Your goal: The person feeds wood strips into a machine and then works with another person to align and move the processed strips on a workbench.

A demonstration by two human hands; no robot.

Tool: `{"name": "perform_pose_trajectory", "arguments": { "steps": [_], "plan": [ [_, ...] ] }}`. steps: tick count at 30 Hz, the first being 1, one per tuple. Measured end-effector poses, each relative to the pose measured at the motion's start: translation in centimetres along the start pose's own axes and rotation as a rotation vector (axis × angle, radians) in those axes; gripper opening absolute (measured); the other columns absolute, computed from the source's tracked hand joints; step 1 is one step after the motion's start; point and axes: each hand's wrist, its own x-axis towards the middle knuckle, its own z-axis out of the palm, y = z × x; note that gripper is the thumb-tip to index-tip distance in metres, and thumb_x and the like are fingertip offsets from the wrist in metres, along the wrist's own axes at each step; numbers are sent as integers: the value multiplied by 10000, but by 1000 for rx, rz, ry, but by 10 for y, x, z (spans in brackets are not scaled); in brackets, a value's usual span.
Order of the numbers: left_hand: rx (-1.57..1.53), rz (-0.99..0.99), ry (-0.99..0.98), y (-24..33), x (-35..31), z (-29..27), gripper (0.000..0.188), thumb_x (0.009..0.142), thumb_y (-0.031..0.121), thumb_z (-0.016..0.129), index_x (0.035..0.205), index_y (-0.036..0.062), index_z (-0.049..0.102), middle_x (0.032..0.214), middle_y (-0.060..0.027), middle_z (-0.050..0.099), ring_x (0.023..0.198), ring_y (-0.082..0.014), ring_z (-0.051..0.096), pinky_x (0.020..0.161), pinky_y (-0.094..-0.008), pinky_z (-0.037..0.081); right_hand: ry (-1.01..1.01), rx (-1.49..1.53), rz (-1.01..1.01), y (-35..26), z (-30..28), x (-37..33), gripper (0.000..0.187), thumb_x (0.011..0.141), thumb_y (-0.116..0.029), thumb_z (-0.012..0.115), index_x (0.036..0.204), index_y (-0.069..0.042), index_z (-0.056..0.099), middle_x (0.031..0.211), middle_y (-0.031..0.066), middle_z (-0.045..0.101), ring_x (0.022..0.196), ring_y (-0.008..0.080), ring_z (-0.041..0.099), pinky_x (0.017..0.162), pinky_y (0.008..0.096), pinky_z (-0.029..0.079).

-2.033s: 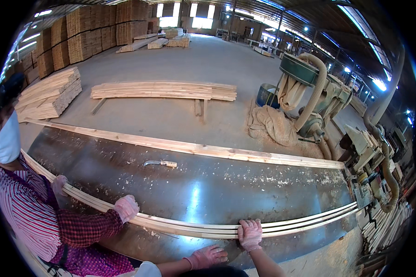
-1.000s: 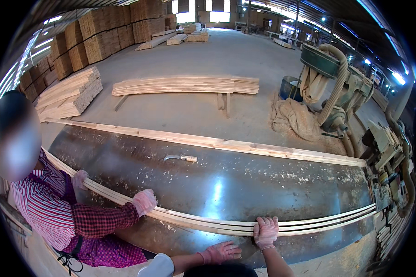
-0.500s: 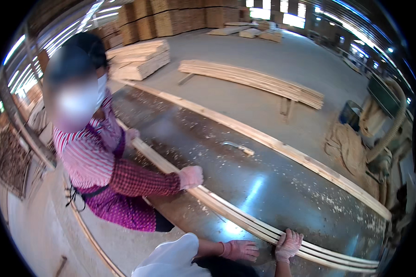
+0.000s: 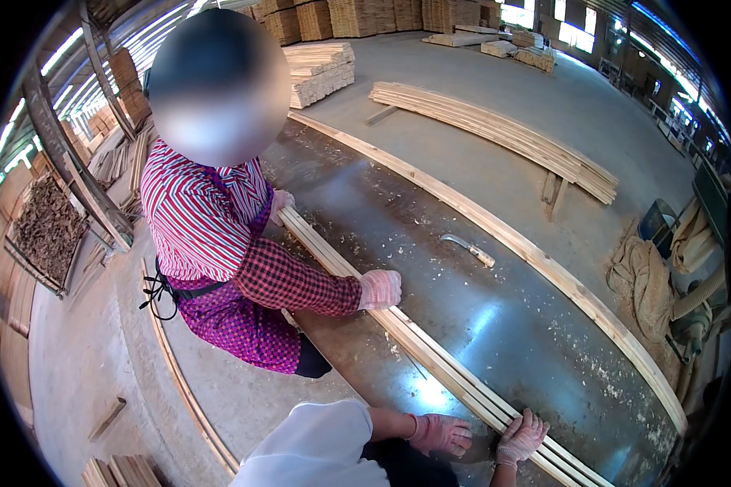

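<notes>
My right hand (image 4: 522,437), in a whitish-pink work glove, grips a bundle of long pale wooden strips (image 4: 451,369) lying along the near side of a dark metal-topped table (image 4: 430,308). Beside it my left hand (image 4: 440,434), gloved in pink, lies at the table's edge with its fingers stretched out, holding nothing. Farther along the same strips, a co-worker's gloved hand (image 4: 379,289) holds them from above. The co-worker's other hand (image 4: 283,204) is at their far end.
A long board (image 4: 495,226) runs down the table's far side. Between it and the strips lies a curved-bladed tool with a wooden handle (image 4: 471,250), among shavings. Beyond are planks on supports (image 4: 495,138), a lumber stack (image 4: 321,73) and sacking (image 4: 646,280). The co-worker (image 4: 211,235) stands left.
My view has swung left and down, so the table and co-worker sit farther right in the picture. The right hand stays on the strips, and the left hand remains beside it.
</notes>
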Motion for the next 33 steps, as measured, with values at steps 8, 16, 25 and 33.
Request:
{"name": "perform_pose_trajectory", "arguments": {
  "steps": [8, 16, 25, 33],
  "plan": [
    [-84, -39, 15, 11, 2, -16, 1013, 691, 662, 718, 1474, 71, 464, 1575, -175, 386, 1480, -360, 317, 1259, -544, 110, 74, 21, 2, 11, 11, -6, 328, 942, -265, 510, 1176, -80, 643, 1196, 135, 660, 1213, 338, 560, 1214, 506, 263],
    [-122, -100, -51, 17, -4, -15, 975, 783, 660, 667, 1527, 90, 397, 1622, -181, 316, 1522, -334, 250, 1265, -538, 85, 12, 30, -49, 4, 0, 0, 386, 910, -284, 552, 1246, -93, 565, 1268, 107, 610, 1283, 322, 498, 1223, 523, 215],
    [24, -73, -48, 28, 7, -50, 865, 800, 637, 661, 1455, 93, 503, 1551, -138, 438, 1443, -332, 377, 1240, -502, 209, 5, 115, -127, -10, -21, -126, 580, 827, -361, 667, 1315, -64, 571, 1428, 180, 522, 1377, 393, 427, 1201, 593, 231],
    [239, -55, 90, 51, 12, -54, 785, 670, 601, 783, 1273, 118, 642, 1322, -125, 593, 1241, -333, 548, 1109, -519, 371, 22, 61, 101, 58, -22, -269, 463, 922, -358, 554, 1325, -134, 601, 1374, 110, 602, 1307, 299, 533, 1155, 484, 348]
  ]
}}
